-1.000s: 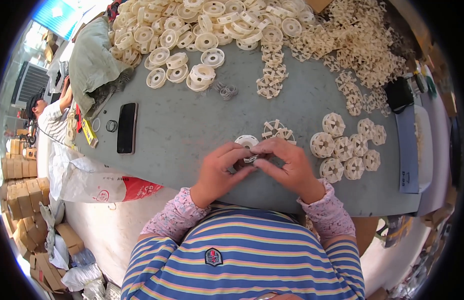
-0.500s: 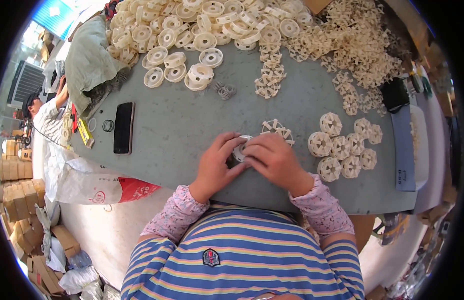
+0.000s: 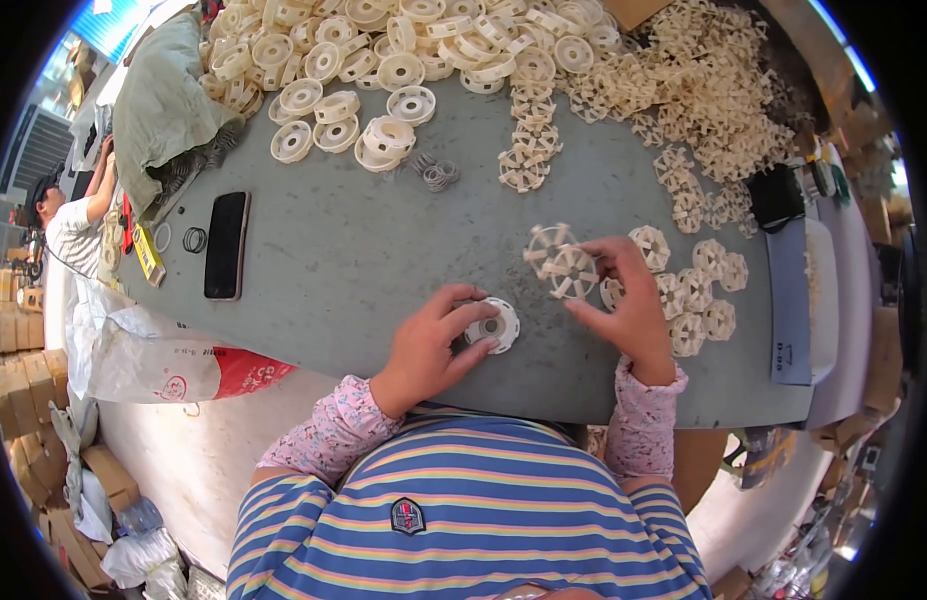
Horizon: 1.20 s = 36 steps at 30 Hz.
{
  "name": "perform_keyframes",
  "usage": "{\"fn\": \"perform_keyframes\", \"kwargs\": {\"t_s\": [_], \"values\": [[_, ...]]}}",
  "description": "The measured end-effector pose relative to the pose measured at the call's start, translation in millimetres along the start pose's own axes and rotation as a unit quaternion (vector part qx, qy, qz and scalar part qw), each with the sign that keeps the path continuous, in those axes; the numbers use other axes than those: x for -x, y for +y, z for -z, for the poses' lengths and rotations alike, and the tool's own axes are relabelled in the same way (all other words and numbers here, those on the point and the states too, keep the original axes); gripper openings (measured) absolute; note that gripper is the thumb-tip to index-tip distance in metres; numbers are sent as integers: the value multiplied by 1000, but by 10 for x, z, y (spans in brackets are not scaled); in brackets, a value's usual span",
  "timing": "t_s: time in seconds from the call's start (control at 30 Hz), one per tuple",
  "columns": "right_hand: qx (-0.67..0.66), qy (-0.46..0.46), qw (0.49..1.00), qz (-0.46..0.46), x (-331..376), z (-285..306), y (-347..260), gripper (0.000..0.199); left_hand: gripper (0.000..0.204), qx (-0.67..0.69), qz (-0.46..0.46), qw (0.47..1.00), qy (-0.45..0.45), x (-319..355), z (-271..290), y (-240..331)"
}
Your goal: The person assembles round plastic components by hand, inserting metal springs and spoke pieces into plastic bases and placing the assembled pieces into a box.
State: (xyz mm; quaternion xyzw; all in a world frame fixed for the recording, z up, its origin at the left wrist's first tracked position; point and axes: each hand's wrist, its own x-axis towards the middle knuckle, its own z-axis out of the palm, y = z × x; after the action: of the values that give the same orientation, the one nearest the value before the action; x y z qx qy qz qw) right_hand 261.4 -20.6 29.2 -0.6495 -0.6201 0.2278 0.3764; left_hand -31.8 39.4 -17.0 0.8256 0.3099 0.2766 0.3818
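Note:
My left hand [image 3: 429, 345] holds a white round plastic hub [image 3: 506, 328] by its left rim, thumb and fingers curled round it, on the table close to me. The hub has a raised centre with a hole. To the right, my right hand [image 3: 636, 310] has its thumb and fingers round the edge of a cream spoked plastic wheel [image 3: 570, 273]. A second spoked piece [image 3: 548, 240] lies just behind that wheel, partly overlapped by it. Beside my right hand is a group of cream assembled wheels [image 3: 695, 290].
Cream round hubs [image 3: 404, 70] heap along the far side of the grey table [image 3: 364, 240], with a heap of small spoked pieces [image 3: 704, 80] at far right. Metal springs [image 3: 436, 174], a phone [image 3: 227, 245] and a green sack [image 3: 169, 110] lie around. Another person [image 3: 74, 215] works at far left.
My right hand has left the hub and moved right to the spoked wheel, taking hold of its edge. My left hand stays on the hub. The whole view has shifted slightly.

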Motion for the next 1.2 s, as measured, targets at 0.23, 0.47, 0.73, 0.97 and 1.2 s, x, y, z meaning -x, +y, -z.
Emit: {"fn": "perform_keyframes", "kwargs": {"t_s": [0.23, 0.47, 0.73, 0.97, 1.2], "values": [[13, -47, 998, -44, -9, 64, -144, 61, 43, 1, 2, 1000, 7, -18, 1, 36], [-16, -20, 1000, -18, -32, 96, -48, 53, 43, -18, -31, 999, 13, -35, -2, -1], [18, -52, 998, -21, -35, 136, -3, 52, 49, -5, -5, 1000, 2, -43, 18, 26], [-312, 77, 946, -39, 1, 74, 166, 68, 49, 1, -8, 1000, 7, -11, 6, 5], [-246, -40, 968, 23, 146, 56, 24, 66, 54, 36, 16, 999, 2, 8, 64, 66]]}}
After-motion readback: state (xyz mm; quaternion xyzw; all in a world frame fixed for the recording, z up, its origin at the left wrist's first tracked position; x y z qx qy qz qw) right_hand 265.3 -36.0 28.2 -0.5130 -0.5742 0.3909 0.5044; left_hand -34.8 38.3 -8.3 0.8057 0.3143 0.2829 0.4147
